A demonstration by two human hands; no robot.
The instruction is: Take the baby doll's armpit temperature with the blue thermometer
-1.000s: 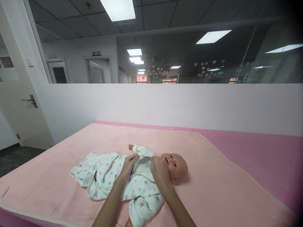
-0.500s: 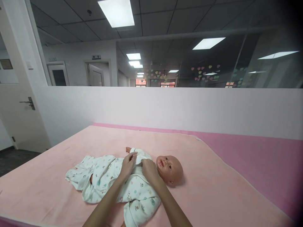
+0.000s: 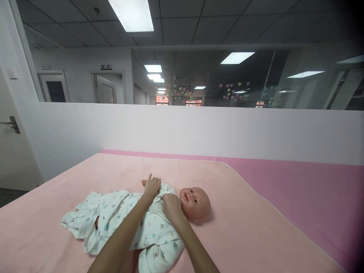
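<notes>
A bald baby doll (image 3: 197, 203) lies on its back, its head to the right. It wears a white baby outfit (image 3: 153, 227) with small green and coloured prints. My left hand (image 3: 152, 186) lies over the sleeve of the doll's far arm, fingers apart and one pointing away from me; its thumb is hidden. Just left of the doll's chin, my right hand (image 3: 172, 206) is closed on the front of the outfit at the chest. The doll's far hand (image 3: 143, 182) sticks out of its sleeve beside my left hand.
A peach sheet (image 3: 250, 231) spreads under the doll over a pink surface (image 3: 307, 189). Behind it stands a low white wall (image 3: 199, 131) with glass above. A door with a lever handle (image 3: 13, 124) is at the left.
My left hand has moved from the outfit's chest to the far sleeve, and its fingers have spread. My right hand stays at the chest. The whole view has shifted slightly.
</notes>
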